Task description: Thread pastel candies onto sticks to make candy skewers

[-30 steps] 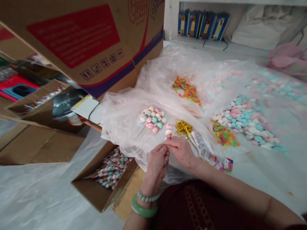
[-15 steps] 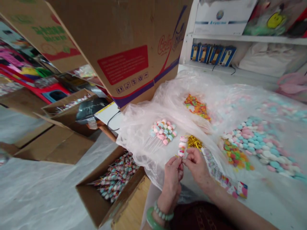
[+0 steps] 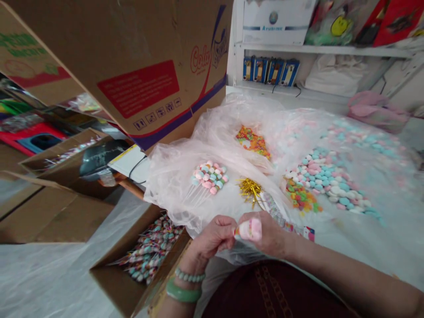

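Observation:
A marshmallow skewer [image 3: 252, 229], pink and white at its tip, points toward me between my hands. My left hand [image 3: 215, 236], wearing a green bangle and beads, is closed in a pinch at its lower end. My right hand [image 3: 270, 234] is curled closed against the skewer's other side; its fingertips are mostly hidden. Just beyond lie gold twist ties [image 3: 251, 189] and a strip of printed wrappers [image 3: 280, 217]. Unwrapped marshmallow skewers [image 3: 210, 176] lie in a bunch to the left, their sticks toward me.
Loose marshmallows [image 3: 331, 176] and gummy rings [image 3: 303, 196] spread on the right; more gummies [image 3: 253, 141] lie farther back. An open carton [image 3: 112, 269] of finished skewers [image 3: 149, 251] stands below the table's left edge. A big cardboard box [image 3: 139, 53] rises at back left, near shelves [image 3: 318, 49].
Both hands have come closer to my body, and the marshmallow skewer has tipped from upright to pointing toward me. My right hand has turned and curled in. The view has swung right.

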Tool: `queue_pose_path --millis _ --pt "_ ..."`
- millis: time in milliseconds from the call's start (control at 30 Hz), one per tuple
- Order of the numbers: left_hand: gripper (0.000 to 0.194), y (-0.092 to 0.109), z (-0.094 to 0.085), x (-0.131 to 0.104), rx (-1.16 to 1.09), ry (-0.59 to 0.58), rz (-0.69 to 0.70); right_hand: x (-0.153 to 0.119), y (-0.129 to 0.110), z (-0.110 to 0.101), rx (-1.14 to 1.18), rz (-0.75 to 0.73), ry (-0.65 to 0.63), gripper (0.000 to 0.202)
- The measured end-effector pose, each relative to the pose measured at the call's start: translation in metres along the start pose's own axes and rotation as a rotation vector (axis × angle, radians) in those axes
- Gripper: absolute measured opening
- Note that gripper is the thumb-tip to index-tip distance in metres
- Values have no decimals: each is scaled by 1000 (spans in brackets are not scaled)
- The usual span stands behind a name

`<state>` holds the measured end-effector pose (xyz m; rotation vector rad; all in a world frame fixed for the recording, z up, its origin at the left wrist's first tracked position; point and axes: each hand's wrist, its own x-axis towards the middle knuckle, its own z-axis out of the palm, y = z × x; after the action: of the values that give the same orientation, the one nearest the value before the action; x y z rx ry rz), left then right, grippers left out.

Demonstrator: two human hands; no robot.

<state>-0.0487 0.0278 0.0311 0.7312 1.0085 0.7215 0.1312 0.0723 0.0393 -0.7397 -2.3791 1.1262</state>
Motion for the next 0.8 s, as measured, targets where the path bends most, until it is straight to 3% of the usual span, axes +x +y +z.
queue_pose_path --millis 100,167,233,300,333,400,467,533,567,633,700,733,800 --pt "17 29 -7 -14 402 -86 -36 -3 -16 -9 -451 -410 -186 13" --pt "11 42 -1 -17 696 16 73 3 -22 -16 -666 -535 -275 17" --pt "18 43 14 -15 928 333 254 18 -22 -21 -710 -429 -247 20" --pt "21 34 31 -7 1025 703 418 37 -16 -23 -451 -160 -58 17" --pt "22 28 38 -2 1008 834 483 47 -12 -22 -265 -30 52 16" --pt "21 14 47 9 848 970 579 61 -5 -16 63 119 172 18" --pt "14 3 47 16 532 1001 606 65 0 -5 309 155 142 24" --pt "22 -6 39 17 115 887 521 57 3 5 502 172 143 27" --pt "33 -10 34 15 -84 727 429 50 4 8 541 179 192 26" --pt "58 -18 22 8 -387 280 208 37 8 9 351 112 323 22" --pt "73 -24 11 -3 -494 -100 32 29 10 7 15 -31 272 19" --pt "73 -26 7 -9 -492 -182 3 27 10 6 -108 -83 211 18" --pt "62 -26 1 -20 -406 -145 44 28 7 7 -132 -57 106 20"
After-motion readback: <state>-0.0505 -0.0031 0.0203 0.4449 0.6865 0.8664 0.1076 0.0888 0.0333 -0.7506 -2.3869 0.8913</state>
